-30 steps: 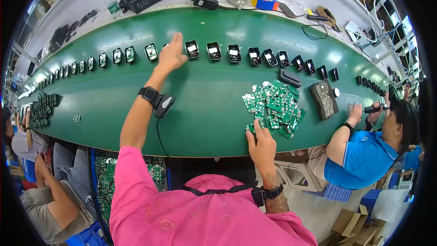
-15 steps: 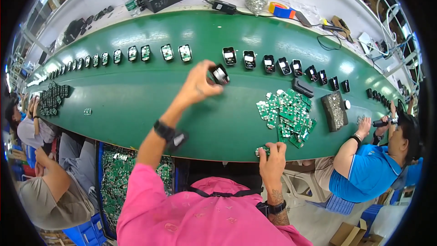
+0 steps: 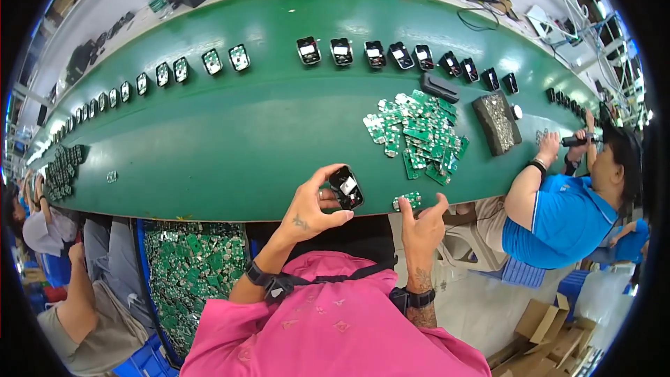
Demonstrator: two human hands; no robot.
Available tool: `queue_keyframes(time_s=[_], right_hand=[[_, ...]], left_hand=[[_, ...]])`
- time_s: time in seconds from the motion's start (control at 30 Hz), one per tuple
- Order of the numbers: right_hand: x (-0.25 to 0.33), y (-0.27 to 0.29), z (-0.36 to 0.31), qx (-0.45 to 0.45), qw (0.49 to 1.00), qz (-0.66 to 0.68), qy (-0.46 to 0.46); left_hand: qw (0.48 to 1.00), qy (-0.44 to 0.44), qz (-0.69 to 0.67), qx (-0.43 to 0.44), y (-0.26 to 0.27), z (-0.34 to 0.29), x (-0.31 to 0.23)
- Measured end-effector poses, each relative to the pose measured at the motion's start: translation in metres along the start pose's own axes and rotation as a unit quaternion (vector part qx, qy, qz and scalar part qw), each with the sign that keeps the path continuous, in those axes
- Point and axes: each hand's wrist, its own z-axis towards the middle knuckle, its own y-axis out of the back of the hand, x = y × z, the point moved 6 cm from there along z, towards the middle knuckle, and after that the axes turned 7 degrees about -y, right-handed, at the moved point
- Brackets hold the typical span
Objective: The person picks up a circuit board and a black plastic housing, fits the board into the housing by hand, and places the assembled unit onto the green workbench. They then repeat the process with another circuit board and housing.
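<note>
Tilted in my left hand is a small black plastic case, open on top, with a white block and thin wires inside. My fingers and thumb grip it by its sides, just above the front edge of the table. To its right, my right hand holds a small green circuit board by the fingers at the same edge. Beyond that hand lies a loose heap of green circuit boards. A row of similar black cases stands farther back on the green table.
More cases with green boards inside line the far left. A dark pile lies at the left end. Right of the heap are a black bar and a dark block. A co-worker in blue sits at right; a bin of boards is below.
My left hand has drawn the black case back from the row to the front edge. My right hand has shifted slightly rightward with the circuit board. The whole view has tilted downward.
</note>
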Motion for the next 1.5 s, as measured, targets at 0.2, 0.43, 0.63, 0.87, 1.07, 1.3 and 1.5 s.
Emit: queue_keyframes(time_s=[0.2, 0.43, 0.63, 0.87, 1.07, 1.3, 1.5], right_hand=[[-0.058, -0.005, 0.006, 0.046, 0.945, 0.313, -0.079], [-0.005, 0.028, -0.003, 0.216, 0.783, 0.573, -0.106], [0.071, 0.049, -0.024, 0.368, 0.742, 0.56, -0.029], [0.086, 0.039, -0.026, 0.353, 0.797, 0.489, 0.033], [0.084, 0.036, -0.029, 0.37, 0.788, 0.491, 0.04], [0.081, 0.028, -0.026, 0.366, 0.812, 0.452, 0.053], [0.084, 0.024, -0.025, 0.282, 0.874, 0.351, 0.185]], left_hand=[[0.999, 0.021, 0.025, 0.028, -0.018, -0.005, 0.004], [0.997, 0.013, 0.07, 0.016, -0.032, -0.008, -0.03], [0.99, -0.014, 0.141, 0.019, -0.034, -0.013, -0.048], [0.986, -0.023, 0.166, -0.005, -0.03, -0.014, -0.047], [0.983, -0.019, 0.183, -0.015, -0.027, -0.014, -0.046], [0.99, -0.015, 0.141, 0.005, -0.03, -0.016, -0.051], [0.993, 0.001, -0.082, 0.083, -0.049, -0.02, -0.04]])
